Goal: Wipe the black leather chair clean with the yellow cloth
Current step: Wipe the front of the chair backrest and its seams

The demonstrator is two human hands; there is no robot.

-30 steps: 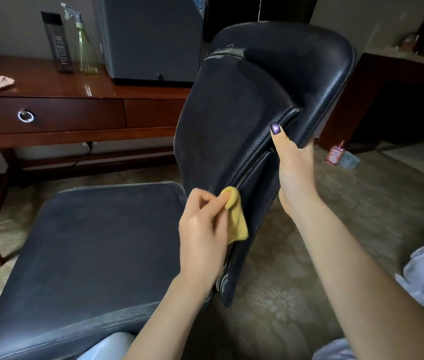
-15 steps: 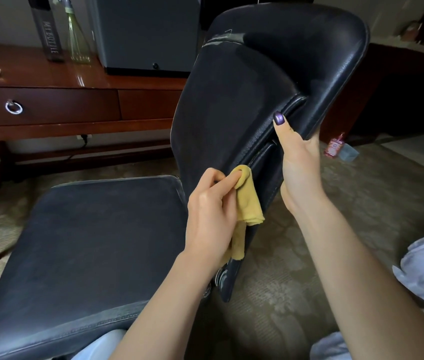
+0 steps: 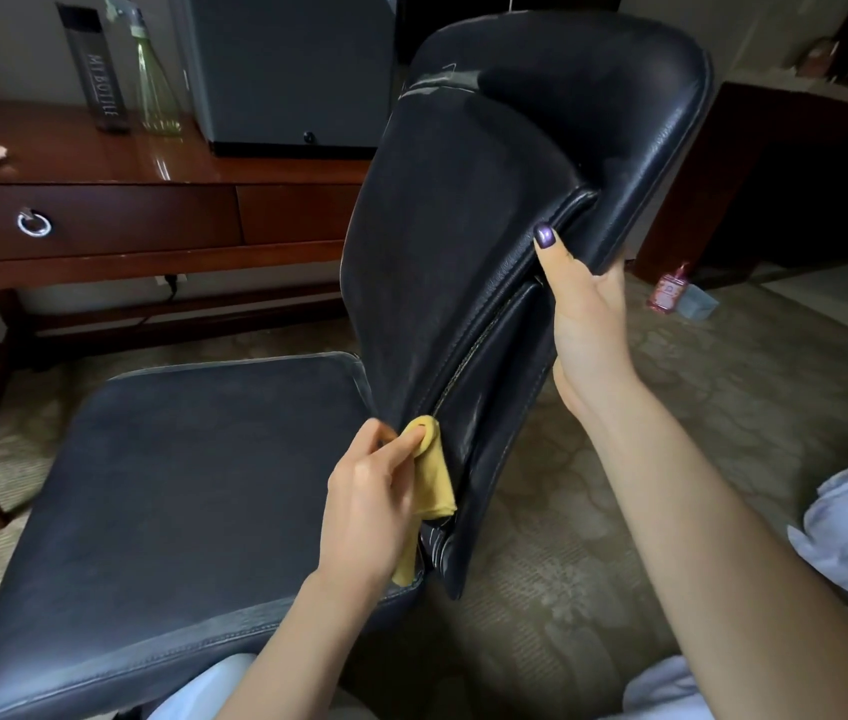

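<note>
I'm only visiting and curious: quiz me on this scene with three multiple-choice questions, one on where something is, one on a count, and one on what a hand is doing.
1. Where does the left hand press the yellow cloth?
A) on the middle of the seat
B) on the seam low on the chair's backrest
C) on the carpet

2. How many bottles stand on the wooden desk?
A) none
B) four
C) two

3. What is the right hand doing?
A) gripping the backrest's edge
B) hanging idle
C) holding a spray bottle

Answers:
1 B: the cloth sits against the stitched seam near the backrest's bottom.
2 C: a dark bottle and a green spray bottle stand there.
3 A: its thumb lies on the front while the hand wraps the edge.
</note>
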